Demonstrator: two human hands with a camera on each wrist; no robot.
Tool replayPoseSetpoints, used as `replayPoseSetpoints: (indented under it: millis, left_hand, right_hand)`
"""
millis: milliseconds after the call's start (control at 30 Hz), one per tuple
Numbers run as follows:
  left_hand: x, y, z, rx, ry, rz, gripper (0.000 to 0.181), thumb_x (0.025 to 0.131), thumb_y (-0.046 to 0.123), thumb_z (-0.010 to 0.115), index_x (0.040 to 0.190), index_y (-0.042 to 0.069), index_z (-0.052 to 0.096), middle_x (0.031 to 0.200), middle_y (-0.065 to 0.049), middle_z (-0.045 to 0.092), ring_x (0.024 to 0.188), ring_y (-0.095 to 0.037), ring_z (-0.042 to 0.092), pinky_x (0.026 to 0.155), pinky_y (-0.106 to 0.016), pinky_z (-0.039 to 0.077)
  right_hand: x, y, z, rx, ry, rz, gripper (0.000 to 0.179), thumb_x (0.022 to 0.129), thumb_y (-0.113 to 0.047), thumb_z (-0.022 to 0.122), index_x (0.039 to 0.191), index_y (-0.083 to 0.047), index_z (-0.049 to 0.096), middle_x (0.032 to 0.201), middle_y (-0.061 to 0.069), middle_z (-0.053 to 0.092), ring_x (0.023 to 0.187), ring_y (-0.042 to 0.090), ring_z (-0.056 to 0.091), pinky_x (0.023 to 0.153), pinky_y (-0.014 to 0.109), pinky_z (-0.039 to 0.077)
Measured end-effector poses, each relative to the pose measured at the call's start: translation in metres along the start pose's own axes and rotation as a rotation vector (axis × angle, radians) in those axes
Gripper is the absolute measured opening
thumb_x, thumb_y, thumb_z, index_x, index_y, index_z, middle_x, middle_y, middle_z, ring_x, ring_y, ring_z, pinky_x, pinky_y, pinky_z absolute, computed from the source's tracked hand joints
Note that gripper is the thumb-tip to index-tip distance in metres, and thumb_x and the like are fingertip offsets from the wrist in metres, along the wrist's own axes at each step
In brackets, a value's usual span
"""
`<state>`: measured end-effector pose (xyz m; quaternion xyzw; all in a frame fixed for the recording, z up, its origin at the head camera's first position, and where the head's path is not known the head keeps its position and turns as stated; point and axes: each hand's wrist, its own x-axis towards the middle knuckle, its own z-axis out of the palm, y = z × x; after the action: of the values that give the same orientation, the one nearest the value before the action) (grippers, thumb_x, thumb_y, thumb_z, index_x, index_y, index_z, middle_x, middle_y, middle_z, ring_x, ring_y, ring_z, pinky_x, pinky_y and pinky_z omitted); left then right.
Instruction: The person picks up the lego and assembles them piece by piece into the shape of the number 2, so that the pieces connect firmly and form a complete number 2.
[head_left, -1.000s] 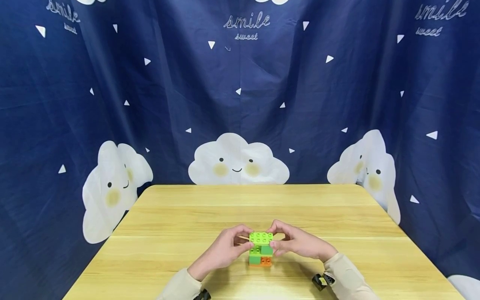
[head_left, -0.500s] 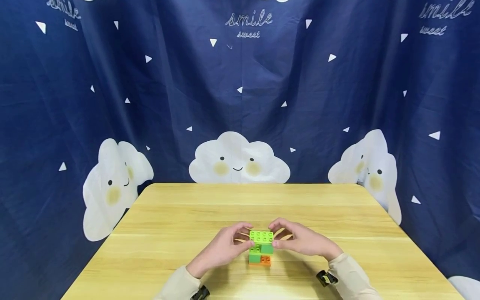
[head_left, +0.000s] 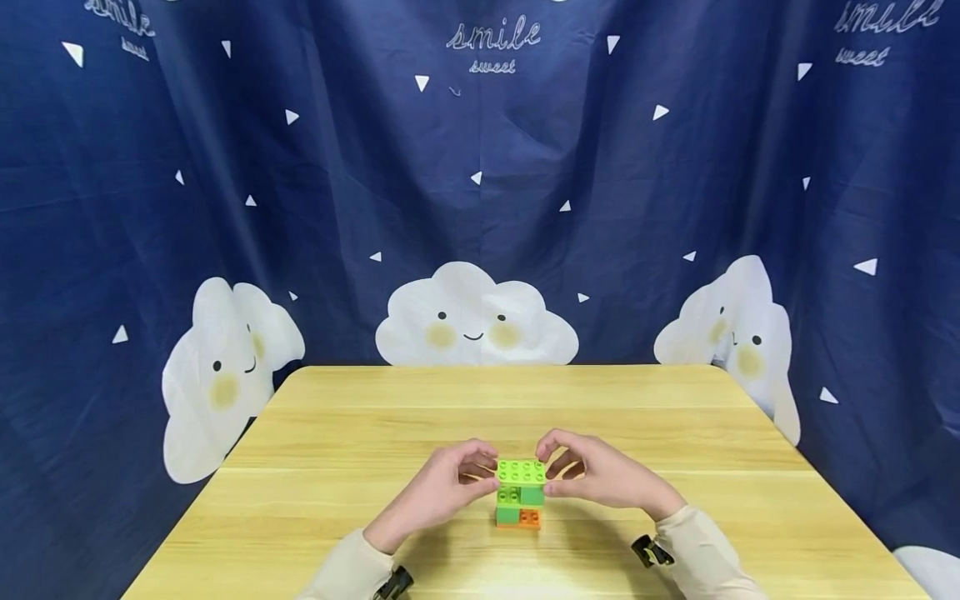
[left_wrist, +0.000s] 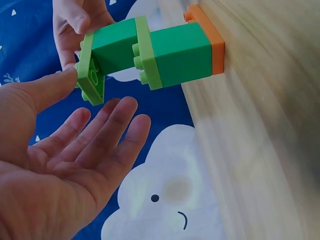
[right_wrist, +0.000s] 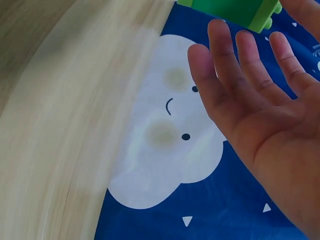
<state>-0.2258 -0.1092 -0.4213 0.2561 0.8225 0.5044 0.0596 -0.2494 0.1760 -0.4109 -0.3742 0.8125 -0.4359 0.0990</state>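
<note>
On the table stands a stack of building bricks. Its base is an orange plate (head_left: 529,518). Above come a dark green brick (left_wrist: 182,52), a lime plate (left_wrist: 148,55), a second dark green brick (left_wrist: 116,45) set off to the right, and a lime top plate (head_left: 521,472) with bare studs. My left hand (head_left: 442,487) is at the stack's left side, fingers loosely bent; its thumb tip is at the top plate's edge, and I cannot tell whether it touches. My right hand (head_left: 603,475) curves loosely by the right side, fingers spread beside the top plate.
The wooden table (head_left: 360,433) stretches around the stack. Behind it hangs a dark blue curtain (head_left: 337,208) with white clouds and triangles. A dark wrist device (head_left: 651,551) sits at the right sleeve, another (head_left: 394,583) at the left.
Both hands have loosened and spread slightly outward from the top plate, the right-hand fingers drawing back to the right. The stack keeps its place on the table.
</note>
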Motion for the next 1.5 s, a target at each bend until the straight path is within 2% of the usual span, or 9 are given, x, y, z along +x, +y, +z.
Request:
replayPoseSetpoints:
  millis: [133, 300, 533, 867, 1133, 1500]
  left_hand:
    - [0.0, 0.0, 0.002, -0.013, -0.012, 0.001, 0.025, 0.097, 0.017, 0.073, 0.12, 0.01, 0.066, 0.111, -0.004, 0.072, 0.1, -0.017, 0.071, 0.087, -0.024, 0.058]
    - [0.0, 0.0, 0.004, -0.038, 0.003, 0.006, 0.025, 0.097, 0.015, 0.073, 0.118, 0.006, 0.066, 0.111, -0.008, 0.072, 0.099, -0.022, 0.073, 0.085, -0.026, 0.059]
    - [0.0, -0.004, 0.008, -0.047, 0.014, -0.02, 0.027, 0.097, 0.019, 0.072, 0.121, 0.01, 0.064, 0.111, -0.008, 0.072, 0.096, -0.019, 0.073, 0.084, -0.025, 0.06]
    - [-0.002, -0.008, 0.011, -0.072, -0.004, 0.023, 0.031, 0.098, 0.011, 0.068, 0.128, 0.006, 0.06, 0.116, -0.013, 0.071, 0.101, -0.026, 0.072, 0.086, -0.027, 0.059]
    - [-0.003, -0.008, 0.011, -0.099, -0.009, 0.015, 0.031, 0.099, 0.01, 0.068, 0.128, 0.007, 0.059, 0.116, -0.013, 0.07, 0.1, -0.029, 0.073, 0.083, -0.027, 0.06]
    - [-0.004, -0.005, 0.01, -0.049, 0.005, 0.012, 0.029, 0.099, 0.017, 0.068, 0.126, 0.009, 0.062, 0.116, -0.011, 0.07, 0.093, -0.018, 0.071, 0.08, -0.023, 0.058]
  right_hand:
    - [0.0, -0.001, 0.002, 0.006, -0.013, 0.004, 0.029, 0.094, -0.022, 0.077, 0.115, -0.015, 0.058, 0.115, 0.004, 0.064, 0.1, 0.02, 0.072, 0.086, 0.035, 0.061]
    - [0.0, -0.001, 0.003, 0.021, -0.023, 0.005, 0.027, 0.095, -0.021, 0.075, 0.115, -0.015, 0.058, 0.113, 0.005, 0.066, 0.098, 0.02, 0.073, 0.084, 0.035, 0.062]
    - [0.001, 0.0, 0.005, 0.041, -0.024, 0.011, 0.028, 0.095, -0.019, 0.076, 0.114, -0.013, 0.058, 0.113, 0.007, 0.065, 0.097, 0.019, 0.073, 0.084, 0.034, 0.062]
    - [0.0, 0.002, 0.006, 0.064, -0.027, 0.037, 0.027, 0.095, -0.019, 0.075, 0.114, -0.014, 0.056, 0.114, 0.008, 0.063, 0.097, 0.019, 0.074, 0.085, 0.029, 0.061]
    - [0.0, 0.002, 0.006, 0.065, -0.034, 0.043, 0.026, 0.097, -0.02, 0.073, 0.114, -0.013, 0.055, 0.113, 0.008, 0.064, 0.096, 0.019, 0.075, 0.084, 0.025, 0.06]
    - [-0.001, 0.0, 0.006, 0.039, -0.027, 0.026, 0.026, 0.098, -0.025, 0.072, 0.115, -0.015, 0.056, 0.11, 0.005, 0.066, 0.094, 0.014, 0.075, 0.083, 0.027, 0.06]
